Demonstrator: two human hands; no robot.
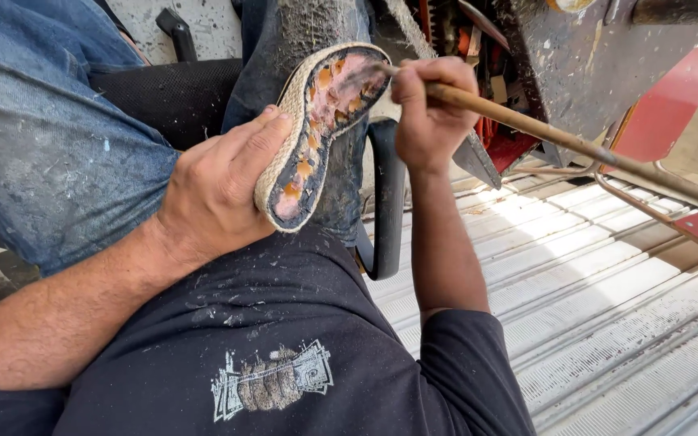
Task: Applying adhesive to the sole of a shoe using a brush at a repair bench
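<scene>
My left hand [220, 182] grips a shoe sole [317, 129] with a woven rope edge, holding it tilted against my knee. Its upper face shows pink and orange patches on dark material. My right hand [430, 101] is closed around a long wooden-handled brush [559, 137]. The brush tip touches the upper end of the sole near its rim. The handle runs off toward the right edge of the view.
My lap in a dark stained shirt [284, 339] fills the bottom. Blue jeans [50, 137] cover my left leg. A black chair armrest [388, 202] stands between my arms. Red metal plates [672, 105] and a slatted pale floor [607, 307] lie to the right.
</scene>
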